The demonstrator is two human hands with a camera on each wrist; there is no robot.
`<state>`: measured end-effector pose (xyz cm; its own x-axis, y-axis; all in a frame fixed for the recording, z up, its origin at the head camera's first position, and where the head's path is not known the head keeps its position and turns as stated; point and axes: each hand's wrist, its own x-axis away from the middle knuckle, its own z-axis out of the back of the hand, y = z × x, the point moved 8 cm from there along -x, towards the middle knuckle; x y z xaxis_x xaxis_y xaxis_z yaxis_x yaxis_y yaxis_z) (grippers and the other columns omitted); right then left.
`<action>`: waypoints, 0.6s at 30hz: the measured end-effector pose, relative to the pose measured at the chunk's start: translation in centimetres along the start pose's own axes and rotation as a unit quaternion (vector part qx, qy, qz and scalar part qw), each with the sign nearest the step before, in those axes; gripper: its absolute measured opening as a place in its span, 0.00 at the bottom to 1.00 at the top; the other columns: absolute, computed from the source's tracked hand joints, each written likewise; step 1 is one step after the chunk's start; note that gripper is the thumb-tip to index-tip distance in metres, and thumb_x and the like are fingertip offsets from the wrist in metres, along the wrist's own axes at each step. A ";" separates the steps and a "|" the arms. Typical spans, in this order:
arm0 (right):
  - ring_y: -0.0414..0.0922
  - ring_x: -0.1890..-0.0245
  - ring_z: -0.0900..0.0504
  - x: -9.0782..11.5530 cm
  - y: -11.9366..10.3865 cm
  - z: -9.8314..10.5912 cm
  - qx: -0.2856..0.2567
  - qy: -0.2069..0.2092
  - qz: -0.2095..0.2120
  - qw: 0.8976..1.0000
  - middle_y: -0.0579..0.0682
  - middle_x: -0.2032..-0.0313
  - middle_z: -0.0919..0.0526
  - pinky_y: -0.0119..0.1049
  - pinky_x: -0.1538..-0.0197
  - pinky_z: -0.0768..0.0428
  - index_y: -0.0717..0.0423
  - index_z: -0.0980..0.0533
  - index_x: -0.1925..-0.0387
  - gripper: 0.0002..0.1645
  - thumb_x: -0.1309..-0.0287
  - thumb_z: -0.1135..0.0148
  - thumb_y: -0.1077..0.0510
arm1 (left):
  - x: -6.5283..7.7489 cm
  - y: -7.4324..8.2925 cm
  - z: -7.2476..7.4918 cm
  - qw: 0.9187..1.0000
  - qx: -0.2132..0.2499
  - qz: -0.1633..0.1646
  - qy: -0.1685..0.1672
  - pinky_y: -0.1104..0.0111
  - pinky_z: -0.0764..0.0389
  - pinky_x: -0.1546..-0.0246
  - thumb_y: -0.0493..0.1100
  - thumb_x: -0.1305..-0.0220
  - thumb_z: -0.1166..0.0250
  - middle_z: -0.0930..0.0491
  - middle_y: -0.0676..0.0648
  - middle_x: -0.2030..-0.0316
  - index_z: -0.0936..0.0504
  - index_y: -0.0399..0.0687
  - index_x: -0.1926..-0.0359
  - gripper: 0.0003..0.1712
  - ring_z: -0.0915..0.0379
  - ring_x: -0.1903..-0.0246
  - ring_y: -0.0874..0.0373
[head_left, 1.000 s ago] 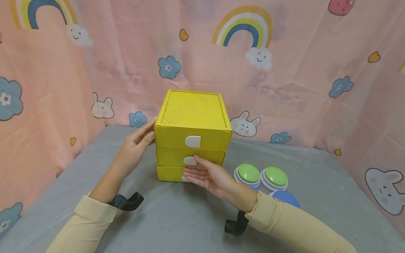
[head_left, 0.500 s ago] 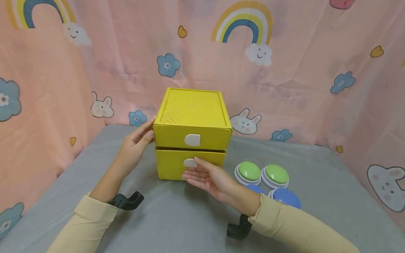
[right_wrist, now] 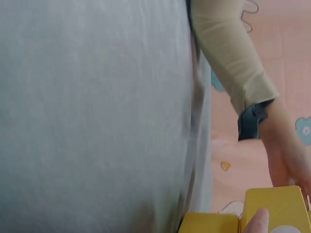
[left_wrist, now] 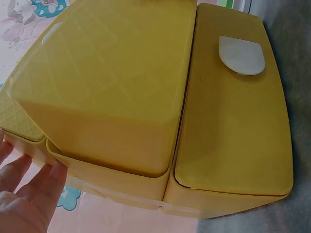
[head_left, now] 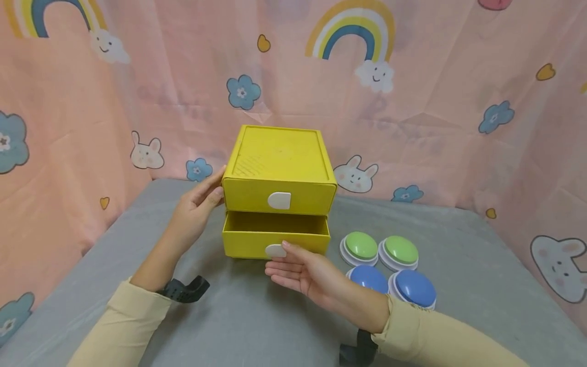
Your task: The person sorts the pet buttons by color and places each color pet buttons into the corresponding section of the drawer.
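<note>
A yellow drawer cabinet [head_left: 282,153] has three stacked drawers with white tab handles. Its middle drawer [head_left: 243,243] stands partly pulled out, and the visible part inside is bare yellow. My right hand [head_left: 316,278] pinches that drawer's white handle [head_left: 275,250], thumb on the tab and the other fingers extended below it. Against the cabinet's left side rests my left hand [head_left: 194,209], its fingers fairly straight. From the left wrist, the bottom drawer [left_wrist: 233,131] shows closed under the projecting middle one. Only a thumb tip [right_wrist: 257,222] of the right hand appears in the right wrist view.
Right of the cabinet, two green-topped round push buttons [head_left: 361,245] sit behind two blue-topped ones [head_left: 415,288], all on white bases. Grey cloth [head_left: 220,316] covers the table. A pink patterned curtain [head_left: 284,107] hangs behind and along the sides.
The middle drawer has slid out toward me from closed, the right hand moving back with its handle. My left hand has stayed at the cabinet's side.
</note>
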<state>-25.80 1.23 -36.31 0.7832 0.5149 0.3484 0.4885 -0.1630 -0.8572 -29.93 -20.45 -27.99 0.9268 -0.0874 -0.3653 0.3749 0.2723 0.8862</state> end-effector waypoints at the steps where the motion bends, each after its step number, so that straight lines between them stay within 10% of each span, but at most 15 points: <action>1: 0.46 0.53 0.13 0.2 0.1 0.0 -0.001 -0.001 -0.001 1.000 0.57 0.53 0.13 0.39 0.43 0.17 0.72 0.32 0.38 0.35 0.29 0.43 0.46 | -0.1 0.1 0.0 1.000 0.000 -0.001 -0.001 0.80 0.26 0.39 0.51 0.22 0.51 0.38 0.55 0.26 0.41 0.64 0.24 0.29 0.37 0.30 0.56; 18: 0.46 0.53 0.13 2.6 1.7 -0.8 -0.011 -0.003 -0.022 1.000 0.57 0.55 0.13 0.39 0.43 0.17 0.74 0.32 0.38 0.37 0.31 0.42 0.45 | 0.0 0.1 0.0 1.000 -0.010 0.001 -0.003 0.77 0.25 0.39 0.51 0.22 0.52 0.37 0.53 0.26 0.42 0.63 0.23 0.29 0.34 0.31 0.56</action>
<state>-22.64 1.56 -36.57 0.7589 0.5265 0.3832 0.5307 -0.1591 -0.8325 -29.90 -20.40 -27.87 0.9276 -0.0928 -0.3618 0.3728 0.2919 0.8808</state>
